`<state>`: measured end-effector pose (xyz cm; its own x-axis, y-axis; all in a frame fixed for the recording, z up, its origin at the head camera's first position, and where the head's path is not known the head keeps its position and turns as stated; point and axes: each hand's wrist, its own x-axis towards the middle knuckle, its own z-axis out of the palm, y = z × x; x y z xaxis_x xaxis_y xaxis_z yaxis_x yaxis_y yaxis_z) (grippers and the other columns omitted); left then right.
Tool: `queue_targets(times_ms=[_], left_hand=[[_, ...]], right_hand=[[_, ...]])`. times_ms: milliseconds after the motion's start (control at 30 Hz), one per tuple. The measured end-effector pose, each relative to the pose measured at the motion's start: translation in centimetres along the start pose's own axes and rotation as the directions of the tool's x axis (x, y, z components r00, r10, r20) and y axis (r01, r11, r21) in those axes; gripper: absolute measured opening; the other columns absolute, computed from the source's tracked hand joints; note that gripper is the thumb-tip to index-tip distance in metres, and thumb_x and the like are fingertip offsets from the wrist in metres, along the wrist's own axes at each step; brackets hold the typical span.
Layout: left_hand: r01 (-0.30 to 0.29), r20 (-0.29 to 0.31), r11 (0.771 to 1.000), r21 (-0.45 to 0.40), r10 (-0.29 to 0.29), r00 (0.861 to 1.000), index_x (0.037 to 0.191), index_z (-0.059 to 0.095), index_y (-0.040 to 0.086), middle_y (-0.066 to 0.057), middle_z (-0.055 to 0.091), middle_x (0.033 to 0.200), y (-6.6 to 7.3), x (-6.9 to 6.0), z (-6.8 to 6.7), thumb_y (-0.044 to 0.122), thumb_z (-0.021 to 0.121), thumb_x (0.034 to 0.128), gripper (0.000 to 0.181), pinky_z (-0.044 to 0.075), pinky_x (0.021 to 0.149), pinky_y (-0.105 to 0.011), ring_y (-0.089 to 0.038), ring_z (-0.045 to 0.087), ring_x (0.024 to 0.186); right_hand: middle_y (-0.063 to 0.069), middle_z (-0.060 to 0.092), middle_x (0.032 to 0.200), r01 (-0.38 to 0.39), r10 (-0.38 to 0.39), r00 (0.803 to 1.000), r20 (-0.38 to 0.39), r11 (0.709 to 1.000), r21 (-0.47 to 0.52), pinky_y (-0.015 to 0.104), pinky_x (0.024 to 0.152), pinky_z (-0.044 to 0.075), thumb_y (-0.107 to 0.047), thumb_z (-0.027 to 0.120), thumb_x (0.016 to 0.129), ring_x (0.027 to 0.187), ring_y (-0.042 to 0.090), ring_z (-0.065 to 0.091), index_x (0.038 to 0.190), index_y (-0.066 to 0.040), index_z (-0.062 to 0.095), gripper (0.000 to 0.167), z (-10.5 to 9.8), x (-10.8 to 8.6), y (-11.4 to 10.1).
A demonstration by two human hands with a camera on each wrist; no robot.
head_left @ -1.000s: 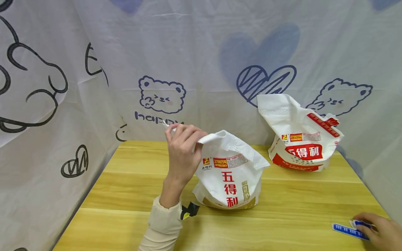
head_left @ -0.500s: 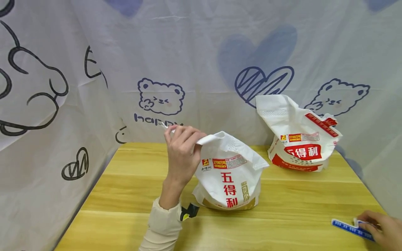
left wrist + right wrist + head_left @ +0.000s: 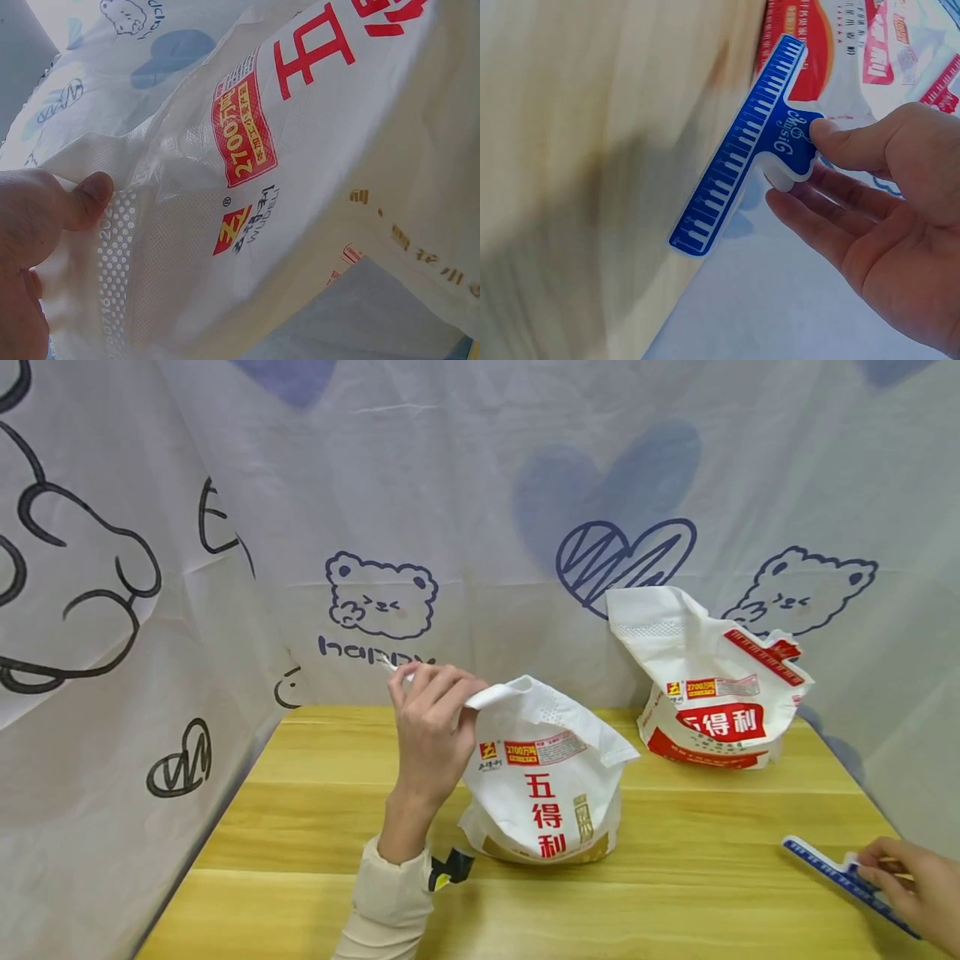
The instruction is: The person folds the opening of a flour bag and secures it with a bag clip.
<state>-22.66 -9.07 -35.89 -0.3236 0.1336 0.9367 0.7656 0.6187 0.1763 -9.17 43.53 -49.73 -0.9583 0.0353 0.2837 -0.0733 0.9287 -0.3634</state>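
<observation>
My left hand (image 3: 433, 731) grips the upper left edge of a white flour bag (image 3: 517, 810) printed with red characters. In the left wrist view the thumb (image 3: 94, 196) presses on the dotted band near the bag's top. At the right front, my right hand (image 3: 911, 881) pinches a blue clip (image 3: 840, 875) by its handle. Seen from the right wrist, the clip (image 3: 739, 150) has a long bar with a piano-key pattern and "Music" on its grip, held between thumb and fingers.
A second white flour bag (image 3: 720, 722) stands at the back right, its folded top held by a red clip (image 3: 765, 657). Both bags stand on a wooden table (image 3: 675, 835). A patterned white curtain (image 3: 480, 510) hangs behind and along the sides.
My right hand has raised the blue clip off the table and tilted it. The left hand keeps its grip on the bag. The whole view has shifted slightly.
</observation>
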Motion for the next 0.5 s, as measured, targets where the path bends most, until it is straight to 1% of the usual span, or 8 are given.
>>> queue_targets(times_ms=[133, 167, 233, 300, 367, 400, 500], left_hand=[[0.003, 0.002, 1.0, -0.008, -0.003, 1.0, 0.089, 0.076, 0.006, -0.006, 0.072, 0.091, 0.0, -0.1, 0.0, -0.007, 0.078, 0.0815, 0.015, 0.031, 0.108, -0.057, -0.025, 0.059, 0.091], [0.003, 0.002, 1.0, -0.009, -0.003, 1.0, 0.089, 0.076, 0.006, -0.006, 0.072, 0.091, 0.0, -0.1, 0.0, -0.007, 0.078, 0.0816, 0.015, 0.031, 0.108, -0.058, -0.025, 0.059, 0.091], [0.004, 0.002, 1.0, -0.01, -0.004, 1.0, 0.089, 0.076, 0.006, -0.006, 0.072, 0.091, 0.0, -0.1, 0.0, -0.007, 0.078, 0.0817, 0.015, 0.031, 0.108, -0.058, -0.026, 0.059, 0.091], [0.004, 0.002, 1.0, -0.009, -0.004, 1.0, 0.089, 0.076, 0.006, -0.006, 0.072, 0.091, 0.0, -0.1, 0.0, -0.007, 0.078, 0.0818, 0.015, 0.03, 0.108, -0.058, -0.026, 0.059, 0.091], [0.004, 0.0, 1.0, -0.008, -0.004, 1.0, 0.089, 0.076, 0.006, -0.006, 0.072, 0.091, 0.0, -0.1, 0.0, -0.007, 0.078, 0.0818, 0.015, 0.031, 0.108, -0.058, -0.026, 0.059, 0.091], [0.003, 0.0, 1.0, -0.008, -0.003, 1.0, 0.089, 0.076, 0.006, -0.006, 0.072, 0.091, 0.0, -0.1, 0.0, -0.007, 0.078, 0.0816, 0.015, 0.031, 0.108, -0.058, -0.026, 0.059, 0.091], [0.002, -0.001, 1.0, -0.012, -0.002, 1.0, 0.089, 0.076, 0.006, -0.006, 0.072, 0.091, 0.0, 0.0, -0.1, -0.008, 0.078, 0.0814, 0.016, 0.031, 0.107, -0.059, -0.026, 0.059, 0.091]], right_hand=[[0.011, 0.06, 0.074, -0.004, 0.005, 0.998, -0.059, 1.0, 0.018, 0.045, 0.052, 0.057, 0.025, 0.07, 0.078, 0.068, 0.042, 0.065, 0.082, 0.01, 0.058, 0.021, -0.4, 0.4, -0.6], [0.011, 0.06, 0.074, 0.005, -0.003, 0.996, -0.087, 1.0, 0.024, 0.038, 0.052, 0.057, 0.027, 0.071, 0.077, 0.066, 0.036, 0.066, 0.081, 0.009, 0.058, 0.022, -0.4, 0.5, -0.6], [0.011, 0.059, 0.074, 0.024, -0.018, 0.991, -0.136, 0.999, 0.043, 0.025, 0.051, 0.055, 0.028, 0.07, 0.075, 0.066, 0.018, 0.064, 0.081, 0.008, 0.058, 0.024, -0.5, 0.7, -0.7], [0.012, 0.059, 0.073, 0.054, -0.041, 0.982, -0.185, 0.996, 0.069, 0.012, 0.052, 0.048, 0.031, 0.07, 0.072, 0.066, -0.001, 0.057, 0.082, 0.009, 0.059, 0.027, -0.6, 0.8, -0.8], [0.014, 0.06, 0.073, 0.072, -0.052, 0.976, -0.212, 0.994, 0.086, 0.004, 0.051, 0.039, 0.033, 0.07, 0.071, 0.068, -0.015, 0.044, 0.085, 0.01, 0.06, 0.029, -0.7, 0.9, -0.8], [0.016, 0.061, 0.074, 0.072, -0.051, 0.975, -0.216, 0.993, 0.091, 0.003, 0.051, 0.039, 0.033, 0.07, 0.071, 0.07, -0.018, 0.041, 0.087, 0.01, 0.06, 0.029, -0.8, 1.0, -0.9], [0.022, 0.062, 0.078, 0.064, -0.043, 0.973, -0.226, 0.994, 0.087, 0.002, 0.051, 0.038, 0.033, 0.07, 0.071, 0.072, -0.02, 0.039, 0.092, 0.012, 0.059, 0.031, -1.2, 1.3, -1.3]])
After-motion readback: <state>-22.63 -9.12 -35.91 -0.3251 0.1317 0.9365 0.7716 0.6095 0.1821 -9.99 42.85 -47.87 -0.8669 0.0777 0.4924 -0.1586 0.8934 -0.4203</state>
